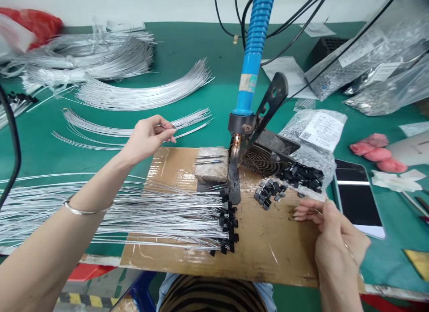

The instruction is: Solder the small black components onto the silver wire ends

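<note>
My left hand point(150, 137) reaches across the green table and pinches the ends of thin silver wires point(187, 123) from a loose fan of them. My right hand point(330, 229) hovers over the right end of the cardboard sheet point(268, 245), fingers curled; a thin wire seems to be in its grip, but I cannot be sure. A blue-handled soldering iron point(254, 52) stands in its stand, tip down beside a grey block point(212, 165). A row of wires with black end pieces point(226, 225) lies across the cardboard.
Loose black parts point(268, 193) spill from a clear bag point(310, 169). A small fan point(264, 159) sits behind the iron. More wire bundles point(100, 61) lie at far left. A phone point(357, 196), pink objects point(372, 149) and plastic bags point(375, 70) are at right.
</note>
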